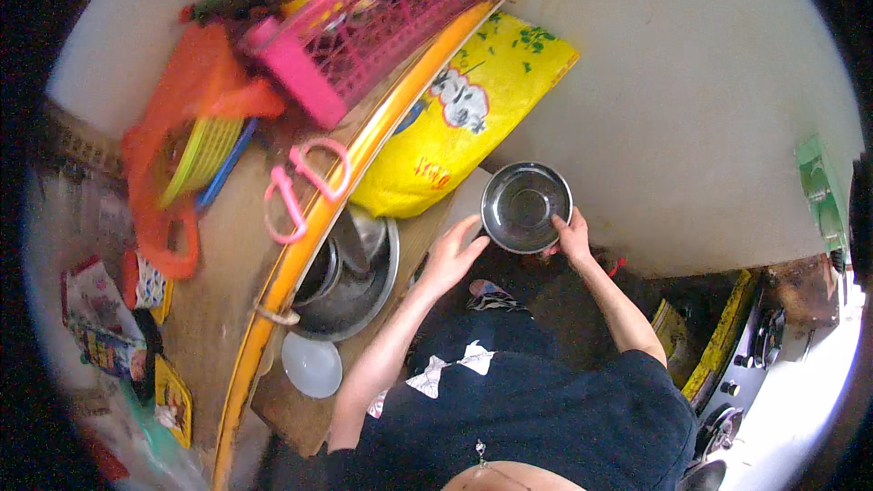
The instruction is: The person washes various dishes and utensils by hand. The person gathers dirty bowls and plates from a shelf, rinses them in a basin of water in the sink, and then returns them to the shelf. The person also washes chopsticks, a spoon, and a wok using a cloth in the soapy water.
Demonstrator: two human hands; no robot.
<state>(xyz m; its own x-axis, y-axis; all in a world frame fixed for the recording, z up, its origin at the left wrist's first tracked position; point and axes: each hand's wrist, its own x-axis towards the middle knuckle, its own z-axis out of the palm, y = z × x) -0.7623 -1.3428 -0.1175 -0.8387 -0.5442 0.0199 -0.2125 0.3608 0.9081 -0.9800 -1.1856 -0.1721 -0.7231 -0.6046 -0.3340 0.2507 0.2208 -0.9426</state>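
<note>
A round stainless steel bowl is held in front of me by its right rim, its inside facing up and bare. My right hand grips that rim with the thumb over the edge. My left hand is just left of the bowl, fingers apart, and appears to hold nothing. Past my left hand, a yellow printed bag lies on a wooden surface. Left of my forearm sits a wide metal basin with metal vessels in it, partly hidden by a shelf edge. A pale shallow bowl rests below the basin.
An orange-yellow shelf edge runs diagonally above the lower surface. Pink-handled scissors hang over it. A pink plastic basket and an orange bag are on the shelf. To the right are a gas stove and a wall-mounted green holder.
</note>
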